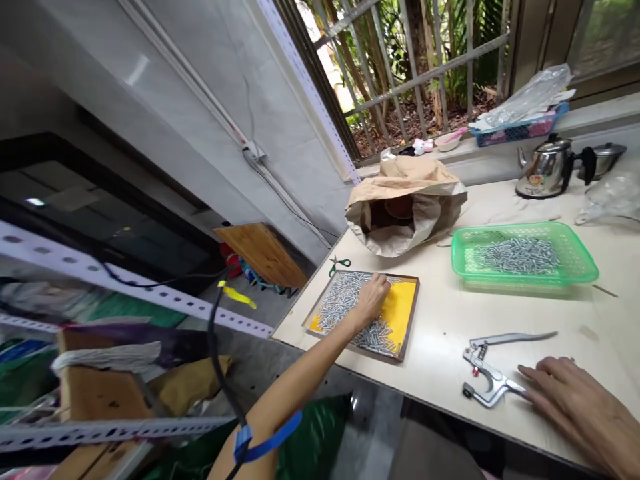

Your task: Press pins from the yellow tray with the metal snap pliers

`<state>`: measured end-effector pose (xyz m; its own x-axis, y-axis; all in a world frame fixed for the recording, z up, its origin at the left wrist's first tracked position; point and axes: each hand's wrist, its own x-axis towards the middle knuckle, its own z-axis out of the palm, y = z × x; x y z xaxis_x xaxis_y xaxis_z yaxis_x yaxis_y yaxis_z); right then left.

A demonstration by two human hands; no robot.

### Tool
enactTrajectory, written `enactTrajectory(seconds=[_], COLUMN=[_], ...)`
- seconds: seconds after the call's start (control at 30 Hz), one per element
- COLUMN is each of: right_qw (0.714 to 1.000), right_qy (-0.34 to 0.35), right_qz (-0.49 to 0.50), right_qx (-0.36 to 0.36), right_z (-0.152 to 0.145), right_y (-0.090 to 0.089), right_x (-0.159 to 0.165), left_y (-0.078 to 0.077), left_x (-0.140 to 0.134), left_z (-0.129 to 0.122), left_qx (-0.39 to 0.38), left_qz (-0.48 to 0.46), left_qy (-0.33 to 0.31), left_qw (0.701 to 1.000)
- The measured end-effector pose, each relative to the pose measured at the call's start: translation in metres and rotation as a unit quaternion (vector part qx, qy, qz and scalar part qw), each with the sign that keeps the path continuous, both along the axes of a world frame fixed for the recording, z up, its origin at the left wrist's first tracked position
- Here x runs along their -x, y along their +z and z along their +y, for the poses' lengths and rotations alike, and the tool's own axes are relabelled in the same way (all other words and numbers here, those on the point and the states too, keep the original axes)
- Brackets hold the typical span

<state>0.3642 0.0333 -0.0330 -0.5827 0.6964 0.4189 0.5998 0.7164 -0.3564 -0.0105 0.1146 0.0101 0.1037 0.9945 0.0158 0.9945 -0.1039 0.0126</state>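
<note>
My left hand reaches far out and rests, fingers down, on a heap of small silver screws in a yellow tray with a dark rim. Whether the fingers hold any screw is hidden. My right hand lies flat on the pale table near its front edge, its fingertips touching the handle of metal hand pliers. A blue strap with a black cable is around my left forearm.
A green plastic basket with more screws stands at the back right. An open brown paper bag lies behind the tray, small scissors beside it. A steel kettle stands by the window sill. Metal shelving is on the left.
</note>
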Motion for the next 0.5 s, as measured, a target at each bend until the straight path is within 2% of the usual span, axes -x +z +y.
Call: enactTrajectory(seconds=[0.07, 0.13, 0.2, 0.27, 0.37, 0.43, 0.5], right_qw=[0.998, 0.995, 0.992, 0.990, 0.991, 0.993, 0.995], right_qy=[-0.010, -0.008, -0.005, -0.009, -0.018, -0.017, -0.011], right_qz=[-0.039, -0.060, -0.066, -0.068, -0.067, -0.067, -0.067], right_qx=[0.043, 0.078, 0.103, 0.124, 0.117, 0.094, 0.078], right_z=[-0.009, -0.014, -0.017, -0.020, -0.023, -0.025, -0.026], right_y=[0.001, 0.003, 0.003, 0.001, -0.002, -0.001, 0.001], right_x=[-0.002, -0.002, 0.000, 0.003, 0.007, 0.008, 0.009], left_y=[0.005, 0.007, 0.004, -0.003, -0.018, -0.027, -0.032], left_x=[-0.021, -0.051, -0.082, -0.110, -0.135, -0.140, -0.141], left_z=[-0.014, -0.035, -0.060, -0.082, -0.101, -0.105, -0.106], left_qx=[-0.014, 0.001, 0.077, 0.161, 0.233, 0.247, 0.250], left_qz=[-0.064, -0.223, -0.383, -0.475, -0.522, -0.524, -0.515], left_qy=[0.014, 0.052, 0.080, 0.108, 0.168, 0.195, 0.202], left_qw=[0.998, 0.973, 0.917, 0.858, 0.803, 0.792, 0.795])
